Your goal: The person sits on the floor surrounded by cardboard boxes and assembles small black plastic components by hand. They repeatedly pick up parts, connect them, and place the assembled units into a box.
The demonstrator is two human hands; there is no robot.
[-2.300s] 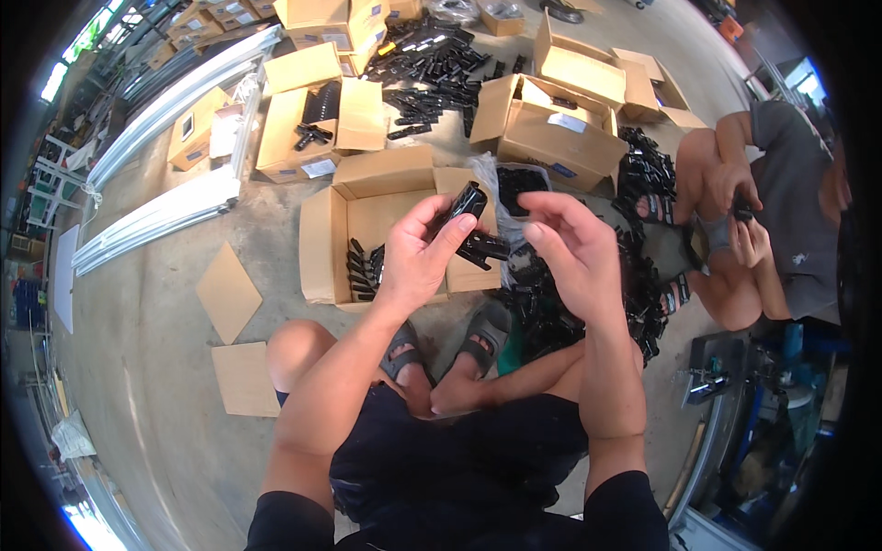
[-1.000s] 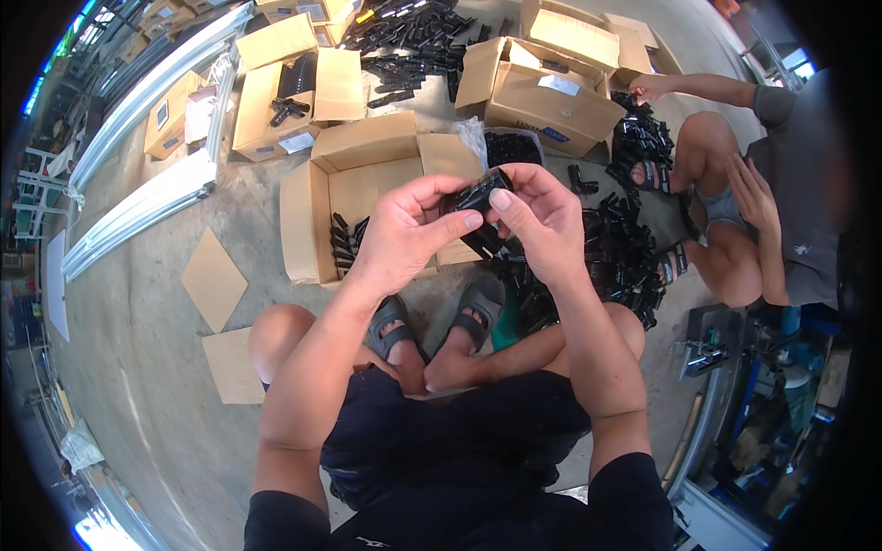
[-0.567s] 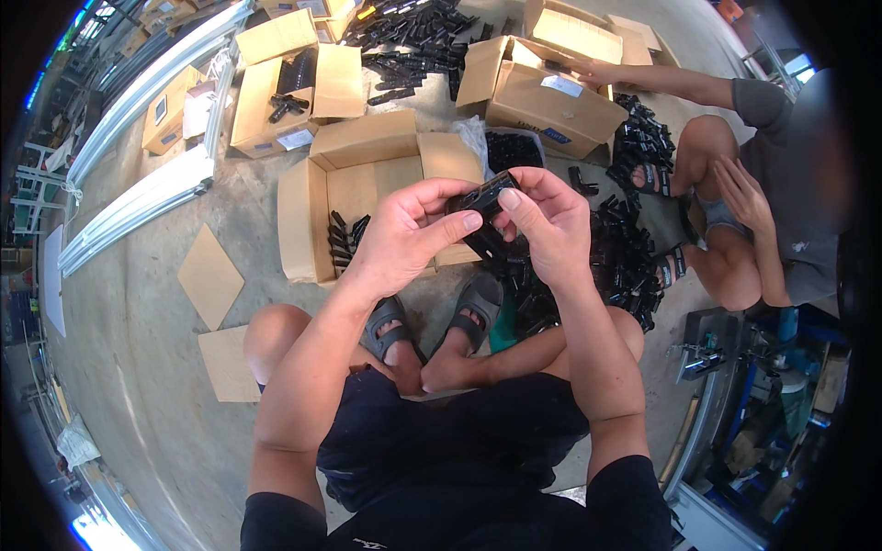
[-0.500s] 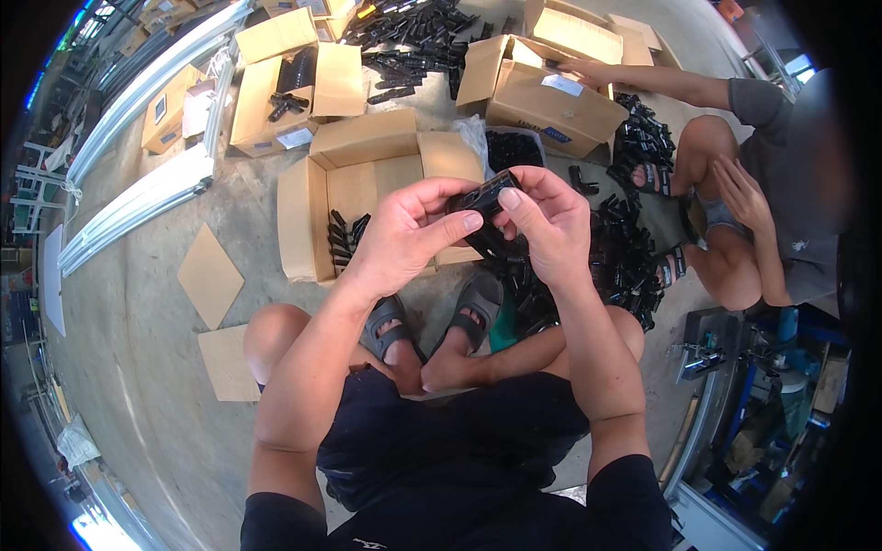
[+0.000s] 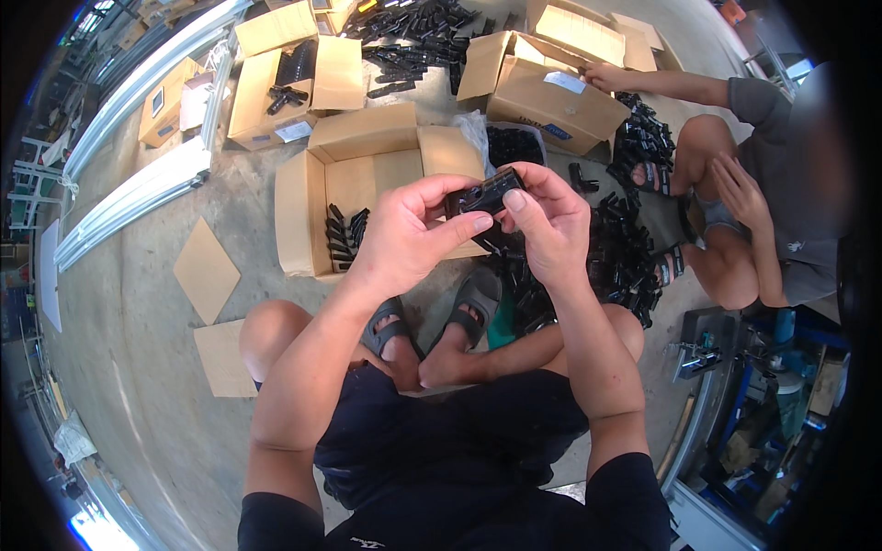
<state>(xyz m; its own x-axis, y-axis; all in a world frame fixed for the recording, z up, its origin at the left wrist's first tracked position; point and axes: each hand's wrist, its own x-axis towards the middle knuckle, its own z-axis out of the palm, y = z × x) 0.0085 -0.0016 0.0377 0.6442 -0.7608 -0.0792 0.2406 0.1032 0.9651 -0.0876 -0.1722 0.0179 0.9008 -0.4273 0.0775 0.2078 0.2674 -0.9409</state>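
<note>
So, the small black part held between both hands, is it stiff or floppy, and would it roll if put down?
The black part is probably stiff: it keeps a straight shape between the left hand and the right hand. It seems light, pinched by fingertips only. Its blocky form suggests it would lie flat, not roll.

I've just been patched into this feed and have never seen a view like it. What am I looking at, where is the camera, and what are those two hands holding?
There is no machine here: a fisheye camera worn on a person's head looks down, so straight edges bend. The forearms rising from the bottom are that person's own. The left hand and right hand together pinch a small black plastic part. The person sits on the grey concrete floor. Ahead lies an open brown cardboard box with similar black parts in it, and a pile of loose black parts lies to the right. Another seated person works at the right.
</note>
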